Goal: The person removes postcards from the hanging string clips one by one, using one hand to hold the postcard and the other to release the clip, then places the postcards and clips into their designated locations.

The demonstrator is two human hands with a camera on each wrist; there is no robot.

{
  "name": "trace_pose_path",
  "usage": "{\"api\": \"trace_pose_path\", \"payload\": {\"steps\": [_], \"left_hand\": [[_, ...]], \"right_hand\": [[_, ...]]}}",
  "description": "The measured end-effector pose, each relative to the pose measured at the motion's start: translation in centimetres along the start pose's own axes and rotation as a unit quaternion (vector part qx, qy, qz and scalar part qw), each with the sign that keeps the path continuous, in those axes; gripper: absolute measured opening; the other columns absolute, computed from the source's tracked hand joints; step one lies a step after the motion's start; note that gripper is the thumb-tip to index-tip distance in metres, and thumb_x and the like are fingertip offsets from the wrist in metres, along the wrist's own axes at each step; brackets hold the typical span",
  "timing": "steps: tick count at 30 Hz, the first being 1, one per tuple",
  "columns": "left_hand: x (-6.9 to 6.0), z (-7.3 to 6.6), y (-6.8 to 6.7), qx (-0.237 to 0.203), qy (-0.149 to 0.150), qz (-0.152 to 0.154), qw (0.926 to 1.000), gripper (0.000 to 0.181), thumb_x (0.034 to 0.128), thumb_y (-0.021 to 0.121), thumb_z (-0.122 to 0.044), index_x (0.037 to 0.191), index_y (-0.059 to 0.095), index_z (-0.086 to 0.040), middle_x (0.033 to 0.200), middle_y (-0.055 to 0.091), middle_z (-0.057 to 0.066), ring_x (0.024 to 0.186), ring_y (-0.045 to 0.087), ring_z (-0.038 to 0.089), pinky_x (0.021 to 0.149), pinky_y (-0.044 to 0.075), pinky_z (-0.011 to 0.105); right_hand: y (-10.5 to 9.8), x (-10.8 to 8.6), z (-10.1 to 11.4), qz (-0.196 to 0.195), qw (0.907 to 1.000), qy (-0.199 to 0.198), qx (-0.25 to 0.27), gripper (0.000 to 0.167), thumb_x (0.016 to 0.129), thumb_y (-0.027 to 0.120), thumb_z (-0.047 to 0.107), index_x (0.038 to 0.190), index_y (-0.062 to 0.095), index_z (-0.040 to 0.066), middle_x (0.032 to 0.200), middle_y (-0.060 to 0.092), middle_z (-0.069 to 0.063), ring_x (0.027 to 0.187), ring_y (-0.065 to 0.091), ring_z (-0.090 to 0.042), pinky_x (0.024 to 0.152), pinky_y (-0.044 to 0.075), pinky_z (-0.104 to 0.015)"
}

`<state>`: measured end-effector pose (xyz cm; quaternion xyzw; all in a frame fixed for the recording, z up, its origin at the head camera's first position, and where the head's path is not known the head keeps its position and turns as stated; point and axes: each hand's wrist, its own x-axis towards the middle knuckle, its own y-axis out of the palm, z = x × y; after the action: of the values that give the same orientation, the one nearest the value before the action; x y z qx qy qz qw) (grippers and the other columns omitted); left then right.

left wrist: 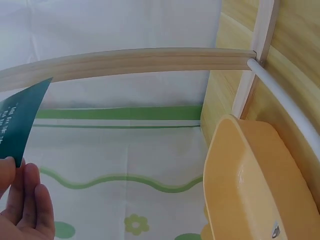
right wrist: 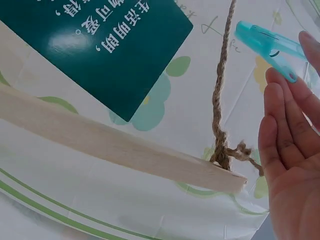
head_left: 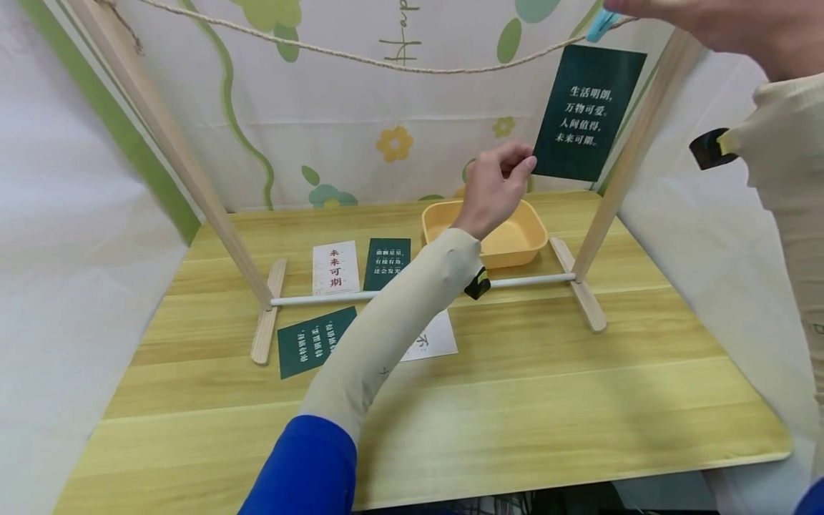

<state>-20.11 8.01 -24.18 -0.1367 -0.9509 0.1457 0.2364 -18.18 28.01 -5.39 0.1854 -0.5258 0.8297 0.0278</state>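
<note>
My left hand (head_left: 494,184) pinches the lower left corner of a dark green card (head_left: 589,113) printed with white characters. The card stands upright just below a twine rope (head_left: 412,69), near the right post. In the left wrist view, thumb and fingers meet at the card's edge (left wrist: 22,120). At the upper right, my right hand (head_left: 721,28) holds a light blue clothespin (head_left: 601,25) by its handle ends. The right wrist view shows the clothespin (right wrist: 265,45) beside the rope (right wrist: 220,85), with the card on the rope's other side.
Wooden posts (head_left: 634,157) carry the rope, with a white rod (head_left: 528,281) joining their feet. A yellow basin (head_left: 537,247) stands behind the rod. On the table lie a white card (head_left: 335,266), two green cards (head_left: 386,259) and another white card (head_left: 434,340), partly behind my left forearm.
</note>
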Motion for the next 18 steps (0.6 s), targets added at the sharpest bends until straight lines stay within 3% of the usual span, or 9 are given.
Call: {"api": "trace_pose_path", "payload": {"steps": [3, 5, 8, 11, 13, 15, 18], "left_hand": [[-0.1, 0.0, -0.3, -0.018, -0.006, -0.010, 0.9998, 0.023, 0.1081, 0.061, -0.017, 0.124, 0.074, -0.006, 0.106, 0.074, 0.005, 0.088, 0.061, 0.010, 0.077, 0.051, 0.012], [-0.2, 0.1, -0.5, -0.029, -0.008, -0.016, 0.9994, 0.023, 0.1078, 0.062, -0.017, 0.124, 0.074, -0.006, 0.104, 0.074, 0.005, 0.086, 0.061, 0.010, 0.076, 0.051, 0.013], [-0.2, 0.2, -0.8, -0.038, -0.008, -0.023, 0.9990, 0.023, 0.1072, 0.063, -0.016, 0.123, 0.075, -0.005, 0.103, 0.075, 0.006, 0.085, 0.063, 0.011, 0.075, 0.052, 0.014], [-0.3, 0.4, -1.1, -0.041, -0.012, -0.030, 0.9986, 0.022, 0.1067, 0.063, -0.016, 0.121, 0.076, -0.005, 0.102, 0.075, 0.006, 0.085, 0.063, 0.010, 0.075, 0.052, 0.014], [-0.3, 0.5, -1.3, -0.043, -0.018, -0.035, 0.9983, 0.021, 0.1065, 0.064, -0.015, 0.120, 0.076, -0.005, 0.101, 0.074, 0.006, 0.085, 0.063, 0.010, 0.074, 0.052, 0.014], [-0.4, 0.7, -1.5, -0.045, -0.022, -0.038, 0.9980, 0.020, 0.1063, 0.064, -0.015, 0.119, 0.076, -0.005, 0.101, 0.074, 0.006, 0.084, 0.062, 0.010, 0.073, 0.052, 0.014], [-0.5, 0.9, -1.8, -0.051, -0.024, -0.042, 0.9975, 0.020, 0.1061, 0.064, -0.015, 0.118, 0.076, -0.004, 0.099, 0.074, 0.008, 0.083, 0.062, 0.011, 0.071, 0.051, 0.015]], "right_hand": [[0.1, -0.4, 0.2, -0.014, 0.9995, 0.020, -0.023, 0.066, 0.108, 0.052, 0.029, 0.168, 0.025, 0.025, 0.173, 0.030, -0.005, 0.147, 0.031, -0.020, 0.135, 0.012, -0.043], [0.3, -0.9, 0.3, -0.040, 0.9983, 0.027, -0.032, 0.069, 0.105, 0.058, 0.036, 0.167, 0.030, 0.026, 0.174, 0.028, -0.007, 0.148, 0.031, -0.022, 0.135, 0.012, -0.044], [0.6, -1.4, 0.1, -0.075, 0.9970, 0.013, -0.017, 0.065, 0.102, 0.065, 0.041, 0.162, 0.042, 0.028, 0.169, 0.040, 0.000, 0.131, 0.037, -0.003, 0.133, 0.019, -0.033], [0.8, -1.8, -0.1, -0.083, 0.9965, 0.004, -0.010, 0.037, 0.101, 0.069, 0.042, 0.137, 0.062, 0.045, 0.141, 0.059, 0.020, 0.110, 0.036, 0.010, 0.125, 0.026, -0.021], [1.0, -2.1, 0.0, -0.089, 0.9958, -0.009, -0.020, 0.019, 0.100, 0.071, 0.042, 0.116, 0.064, 0.051, 0.115, 0.059, 0.033, 0.100, 0.038, 0.012, 0.117, 0.031, -0.016], [1.2, -2.4, 0.2, -0.093, 0.9952, -0.018, -0.026, 0.014, 0.099, 0.073, 0.040, 0.106, 0.063, 0.049, 0.097, 0.048, 0.041, 0.092, 0.040, 0.013, 0.108, 0.035, -0.014], [1.4, -2.8, 0.5, -0.100, 0.9940, -0.039, -0.022, 0.016, 0.098, 0.075, 0.037, 0.114, 0.072, 0.036, 0.091, 0.049, 0.041, 0.086, 0.043, 0.013, 0.099, 0.036, -0.013]]}}
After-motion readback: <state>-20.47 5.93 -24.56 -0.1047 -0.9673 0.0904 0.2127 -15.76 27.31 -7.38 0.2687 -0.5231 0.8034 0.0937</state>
